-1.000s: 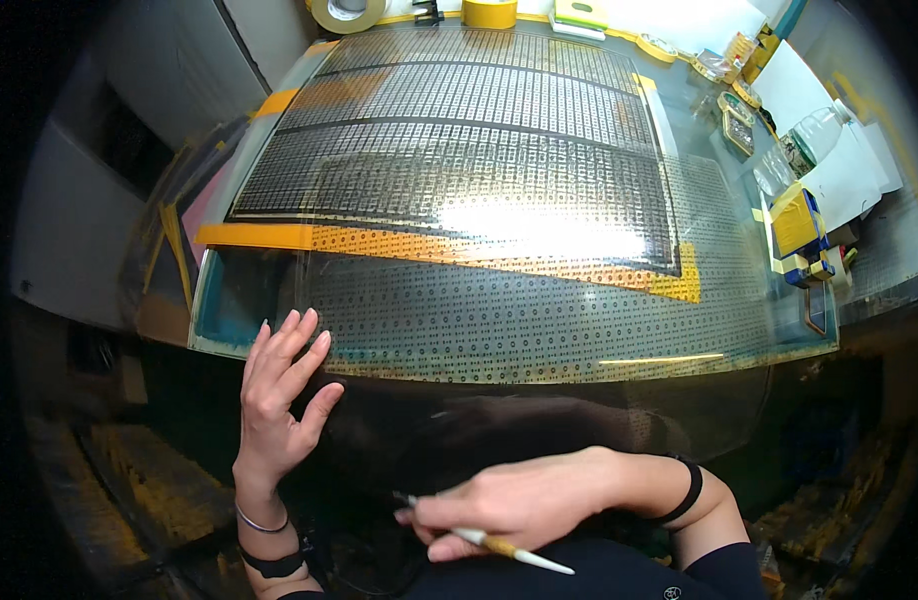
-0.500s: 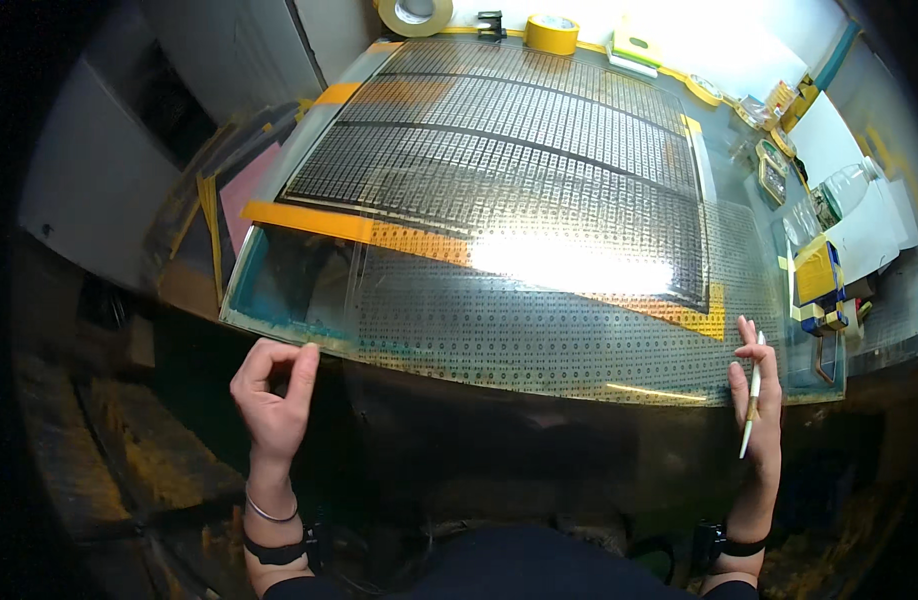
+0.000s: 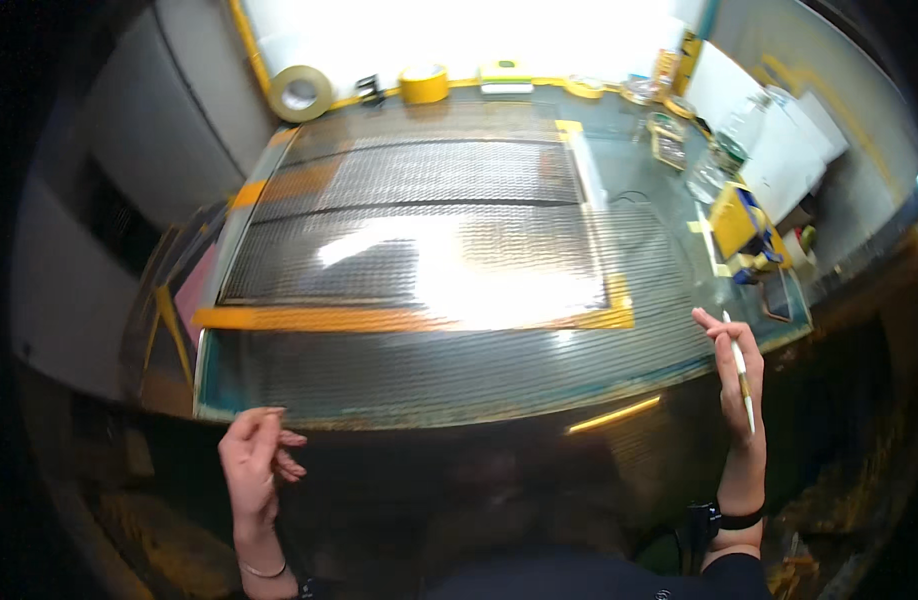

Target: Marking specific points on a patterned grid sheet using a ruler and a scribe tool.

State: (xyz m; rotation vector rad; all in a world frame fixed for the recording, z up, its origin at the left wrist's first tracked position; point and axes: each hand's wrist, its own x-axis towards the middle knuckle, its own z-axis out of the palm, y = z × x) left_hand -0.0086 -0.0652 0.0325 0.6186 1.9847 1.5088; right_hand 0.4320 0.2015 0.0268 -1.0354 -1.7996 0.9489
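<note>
A large clear film (image 3: 499, 370), printed with fine rows and blurred by motion, hangs over the near part of a glass-topped table. Its near edge bows out past the front rim of the glass. Thumb and forefinger of my left hand (image 3: 254, 455) pinch at its near left side, the other fingers loose. At the right side, my right hand (image 3: 739, 365) has a slim white pen-like tool (image 3: 746, 390) with a brownish middle lying across its fingers; whether it also grips the film cannot be told. Beneath and beyond lies a dark-framed patterned sheet (image 3: 409, 190), bordered with orange-yellow tape (image 3: 309, 318).
Along the back stand a wide tape roll (image 3: 301, 93), a black clip (image 3: 369, 90), a yellow tape roll (image 3: 424, 85) and a green-and-white block (image 3: 505, 78). To the right are a clear bottle (image 3: 714, 170), white sheets (image 3: 774, 140) and a yellow-and-blue holder (image 3: 739, 225). Strong glare covers the patterned sheet.
The view has swung, so the table sits lower and further left. My left hand has dropped slightly and its lower fingers have loosened. The film is now blurred; the tool stays in my right hand.
</note>
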